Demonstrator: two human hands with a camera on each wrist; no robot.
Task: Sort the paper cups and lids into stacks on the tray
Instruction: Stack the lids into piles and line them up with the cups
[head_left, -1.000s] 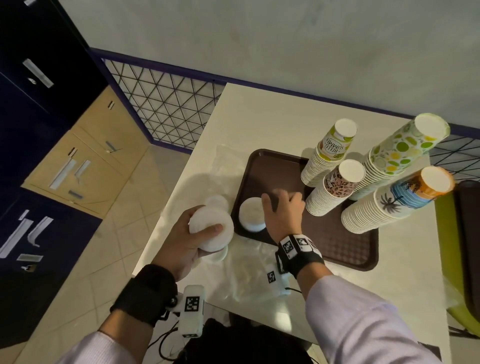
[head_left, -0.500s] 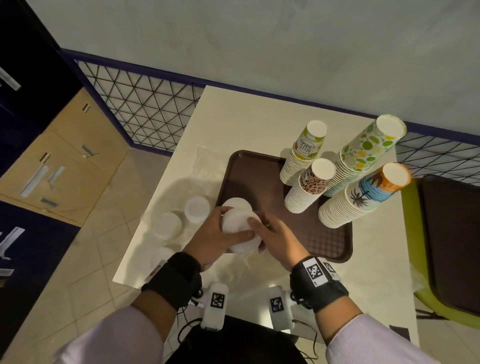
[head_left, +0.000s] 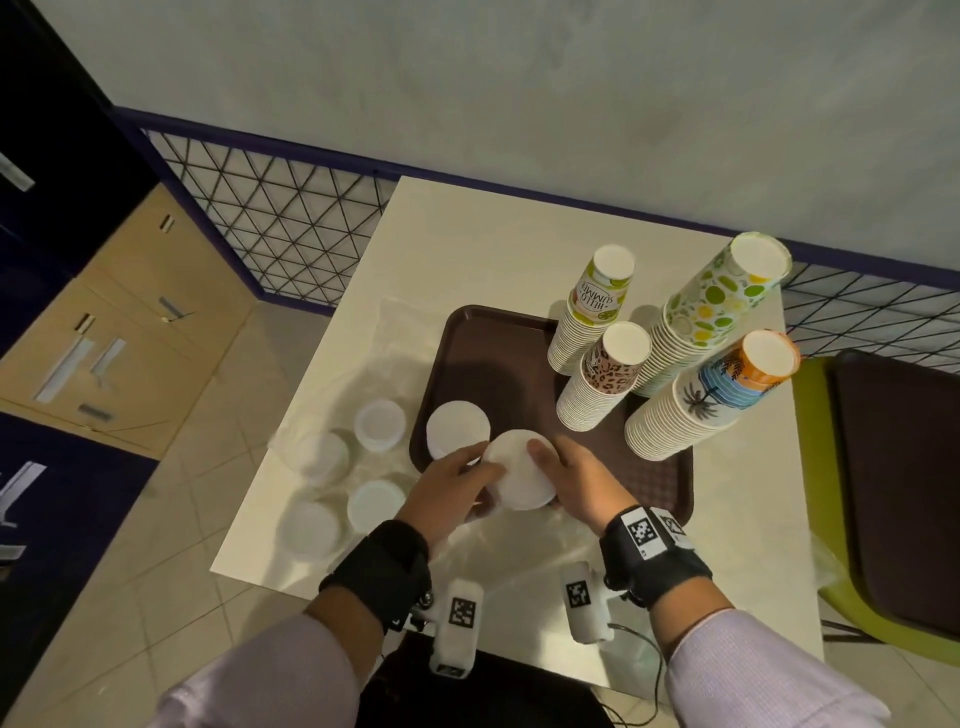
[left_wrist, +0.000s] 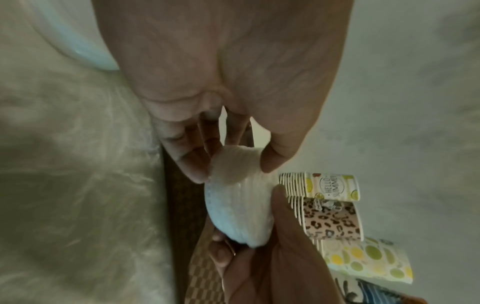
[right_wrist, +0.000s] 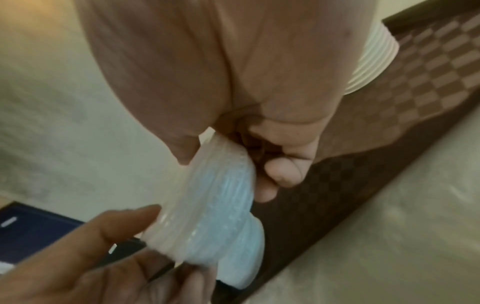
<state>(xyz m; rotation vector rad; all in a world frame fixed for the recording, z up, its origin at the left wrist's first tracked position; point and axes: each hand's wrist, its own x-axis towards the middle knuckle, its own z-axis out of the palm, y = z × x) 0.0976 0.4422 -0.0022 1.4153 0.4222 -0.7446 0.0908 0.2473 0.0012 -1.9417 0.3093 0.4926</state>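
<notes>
Lids (head_left: 521, 477), white and nested into a short stack, held between both hands just above the near left corner of the brown tray (head_left: 488, 358); left hand (head_left: 451, 488) curled round the stack's left side, thumb over the top disc and fingertips (left_wrist: 193, 170) pressed to the ribbed edge in the left wrist view; right hand (head_left: 576, 480) gripping the opposite side, thumb laid on the top, fingers (right_wrist: 283, 174) folded beneath the stack in the right wrist view; whether the stack's underside touches the tray is hard to tell, since both wrist views are blurred. Second lid stack (head_left: 458, 428) standing on the tray just behind and left of the held one, free of both hands. Four more lid piles off the tray on crinkled clear plastic wrap (head_left: 332, 395) at the left of the cream table (head_left: 493, 239): one (head_left: 380, 425) just beside the tray's left rim, another (head_left: 323, 457) further left, two nearer ones (head_left: 375, 505) (head_left: 308, 529) by the table's front edge. Four tall stacks of upturned paper cups at the tray's far right: "Hello Summer" print (head_left: 597, 306), leopard print (head_left: 608, 374), green-and-yellow dots (head_left: 711, 312), palm-tree print (head_left: 722, 389), close together and leaning right in the head view. Black wrist straps with square markers on both forearms.
</notes>
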